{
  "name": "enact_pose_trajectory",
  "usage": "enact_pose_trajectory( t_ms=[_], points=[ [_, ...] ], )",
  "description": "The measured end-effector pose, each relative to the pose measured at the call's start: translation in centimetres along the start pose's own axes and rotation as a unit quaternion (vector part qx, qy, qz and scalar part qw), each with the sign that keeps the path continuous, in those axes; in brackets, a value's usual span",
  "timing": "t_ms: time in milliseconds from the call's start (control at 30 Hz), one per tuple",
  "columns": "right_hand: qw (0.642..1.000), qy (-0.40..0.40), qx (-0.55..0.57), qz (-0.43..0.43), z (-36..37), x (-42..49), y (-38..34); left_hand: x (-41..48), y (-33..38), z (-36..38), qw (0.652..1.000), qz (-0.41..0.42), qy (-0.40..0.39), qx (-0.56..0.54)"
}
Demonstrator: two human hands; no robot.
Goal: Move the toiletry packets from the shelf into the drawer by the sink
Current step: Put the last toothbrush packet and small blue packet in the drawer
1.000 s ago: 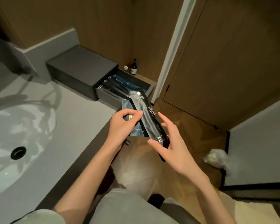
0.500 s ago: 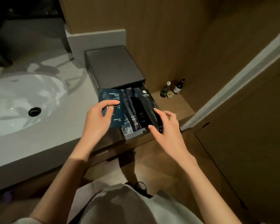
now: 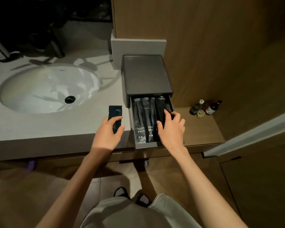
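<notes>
A dark grey drawer box (image 3: 146, 74) stands on the counter right of the sink, its drawer (image 3: 146, 145) pulled out toward me. Three black toothbrush packets lie side by side in the drawer: left (image 3: 138, 119), middle (image 3: 148, 119), right (image 3: 162, 104). My right hand (image 3: 171, 129) rests on the right packet, fingers spread and pressing it down. My left hand (image 3: 109, 132) holds a dark blue flat packet (image 3: 115, 111) above the counter, left of the drawer.
A white oval sink (image 3: 48, 89) fills the left of the grey counter (image 3: 56, 127). A wooden shelf (image 3: 201, 127) right of the drawer carries small bottles (image 3: 206, 107). Wooden wall panels rise behind. A door frame edge (image 3: 253, 132) crosses at the right.
My left hand has carried the blue packet leftward off the drawer over the counter. My right hand has laid the black packet into the drawer beside the other two. The view has shifted.
</notes>
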State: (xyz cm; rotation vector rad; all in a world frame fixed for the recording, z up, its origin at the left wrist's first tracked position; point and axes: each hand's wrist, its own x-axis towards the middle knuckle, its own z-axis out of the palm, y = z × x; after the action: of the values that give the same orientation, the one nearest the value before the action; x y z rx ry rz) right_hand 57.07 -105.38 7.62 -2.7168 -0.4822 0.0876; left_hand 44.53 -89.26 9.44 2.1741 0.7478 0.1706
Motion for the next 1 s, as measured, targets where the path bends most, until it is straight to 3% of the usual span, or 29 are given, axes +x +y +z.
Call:
enact_pose_trajectory(
  t_ms=[233, 533, 633, 767, 1000],
  points=[
    [0.992, 0.035, -0.118, -0.018, 1.7, 1.6, -0.5, 0.6, -0.1, 0.0, 0.999, 0.026, -0.028, -0.023],
    [0.974, -0.007, -0.216, -0.067, 1.0, 0.2, 0.5, 1.1, -0.8, 0.6, 0.998, 0.047, -0.041, -0.033],
    [0.973, -0.050, -0.199, -0.101, 0.9, 0.2, 1.0, 1.1, -0.8, 1.0, 0.998, 0.037, -0.048, -0.035],
    [0.980, -0.080, -0.159, -0.084, 1.4, 1.3, 0.9, 1.1, -0.6, 1.4, 0.997, 0.030, -0.048, -0.044],
    [0.969, -0.116, -0.195, -0.103, 1.2, 2.5, 1.1, 1.0, 0.1, 1.8, 0.998, 0.017, -0.031, -0.059]
  ],
)
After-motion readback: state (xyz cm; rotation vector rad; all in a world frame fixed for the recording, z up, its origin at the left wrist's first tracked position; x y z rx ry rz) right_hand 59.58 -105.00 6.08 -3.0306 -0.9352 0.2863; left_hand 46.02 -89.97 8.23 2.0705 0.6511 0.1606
